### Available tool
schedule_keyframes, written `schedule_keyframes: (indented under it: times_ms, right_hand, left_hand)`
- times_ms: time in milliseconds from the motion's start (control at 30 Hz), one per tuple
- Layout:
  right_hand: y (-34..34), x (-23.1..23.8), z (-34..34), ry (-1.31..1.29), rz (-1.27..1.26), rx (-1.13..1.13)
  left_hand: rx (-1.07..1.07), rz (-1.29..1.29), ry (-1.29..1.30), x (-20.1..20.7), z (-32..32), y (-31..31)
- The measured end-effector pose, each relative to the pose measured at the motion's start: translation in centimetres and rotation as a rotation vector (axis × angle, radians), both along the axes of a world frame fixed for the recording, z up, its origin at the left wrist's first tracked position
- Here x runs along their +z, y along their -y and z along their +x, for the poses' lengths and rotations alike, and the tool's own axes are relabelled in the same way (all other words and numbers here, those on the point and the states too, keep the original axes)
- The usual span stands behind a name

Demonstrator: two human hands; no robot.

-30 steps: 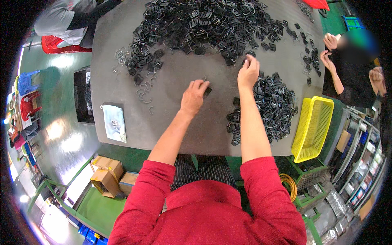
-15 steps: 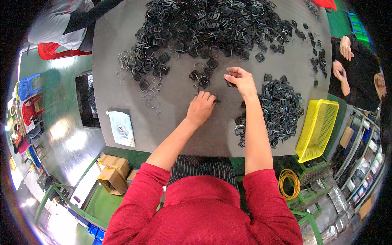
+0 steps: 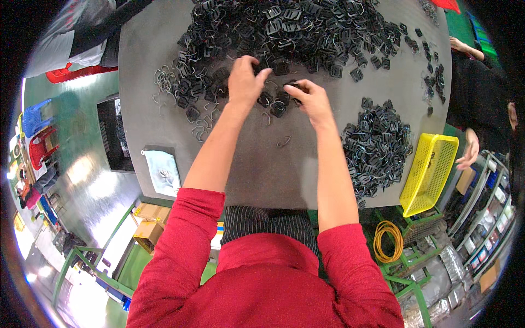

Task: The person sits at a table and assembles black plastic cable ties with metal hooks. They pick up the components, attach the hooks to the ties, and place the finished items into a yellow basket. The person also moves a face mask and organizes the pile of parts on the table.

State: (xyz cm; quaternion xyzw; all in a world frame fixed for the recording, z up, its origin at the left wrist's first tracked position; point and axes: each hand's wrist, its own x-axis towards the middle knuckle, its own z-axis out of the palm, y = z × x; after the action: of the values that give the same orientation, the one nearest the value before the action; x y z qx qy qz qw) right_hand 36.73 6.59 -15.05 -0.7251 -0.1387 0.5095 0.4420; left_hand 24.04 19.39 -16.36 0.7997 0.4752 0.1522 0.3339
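My left hand reaches to the near edge of a big heap of black plastic buckles, thumb and fingers apart, its fingertips partly hidden among them. To its right my right hand has thumb and fingertips closed on a black buckle. Just below lie a few loose buckles. A bent metal wire hook rests alone on the grey table nearer to me. Several more wire hooks lie to the left of my left forearm.
A smaller heap of buckles with wires lies right of my right forearm. A yellow basket stands at the table's right edge, a pale cloth pouch at the left. A co-worker's hand hangs beyond the basket; another person's dark sleeve is far left.
My left hand has moved forward to the big heap. My right hand has shifted left and slightly forward. A wire hook now shows on the table, and the co-worker's hands at right have moved apart.
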Motion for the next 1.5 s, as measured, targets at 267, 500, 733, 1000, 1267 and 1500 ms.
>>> schedule_keyframes:
  times_ms: [267,500,733,1000,1267,1500]
  right_hand:
    - [0.1,1.5,2.0,-0.217,0.123,-0.111]
    - [-4.7,0.3,-0.2,0.841,-0.224,0.178]
    - [-0.1,1.3,1.3,0.313,-0.148,-0.065]
    - [-4.2,-0.1,-1.1,0.860,-0.077,0.123]
    - [2.6,2.1,1.6,-0.517,0.323,-0.075]
    - [1.1,0.0,0.9,0.100,-0.085,0.175]
  left_hand:
    - [0.013,-0.238,0.178,0.1,-2.0,1.3]
    - [-0.008,0.111,-0.105,0.6,-0.7,0.9]
    - [-0.081,0.153,-0.174,0.2,-0.2,0.3]
    - [0.006,-0.914,0.458,3.8,-5.2,-2.0]
    - [-0.019,-1.125,0.712,2.9,-6.1,-0.3]
    - [-0.190,-0.119,-0.010,1.1,-2.5,3.0]
